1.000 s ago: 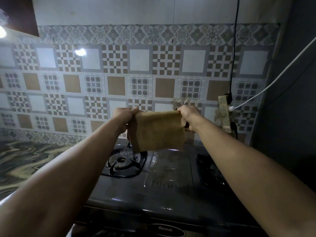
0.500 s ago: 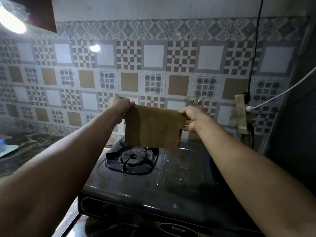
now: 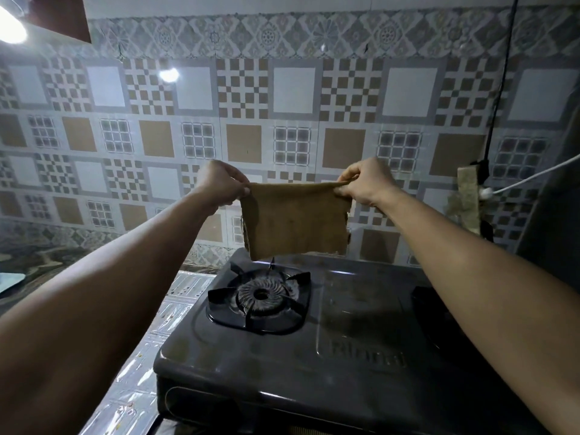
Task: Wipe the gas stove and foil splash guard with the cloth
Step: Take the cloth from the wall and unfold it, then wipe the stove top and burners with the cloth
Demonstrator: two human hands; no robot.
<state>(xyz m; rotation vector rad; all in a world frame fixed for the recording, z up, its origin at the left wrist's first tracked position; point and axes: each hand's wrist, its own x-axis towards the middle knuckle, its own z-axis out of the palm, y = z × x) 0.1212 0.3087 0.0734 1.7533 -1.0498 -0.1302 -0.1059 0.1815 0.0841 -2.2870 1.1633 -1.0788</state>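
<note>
A brown cloth [image 3: 295, 219] hangs stretched flat in the air above the back of the dark gas stove [image 3: 314, 346]. My left hand [image 3: 221, 182] pinches its upper left corner and my right hand [image 3: 365, 180] pinches its upper right corner. The stove's left burner [image 3: 259, 295] lies just below the cloth's lower edge. The right burner [image 3: 439, 312] is mostly hidden by my right forearm. A patterned foil splash guard [image 3: 282, 120] covers the wall behind, and foil sheet [image 3: 150, 340] lies on the counter left of the stove.
A black cable [image 3: 499, 89] hangs down the wall at the right to a taped socket block [image 3: 469, 196], with a white cord [image 3: 533, 177] plugged in. A marbled counter [image 3: 28, 255] stretches left. A dark wall [image 3: 555, 215] stands close on the right.
Both hands have spread a little wider, pulling the cloth's top edge taut. The view has shifted, so the stove now shows more fully below.
</note>
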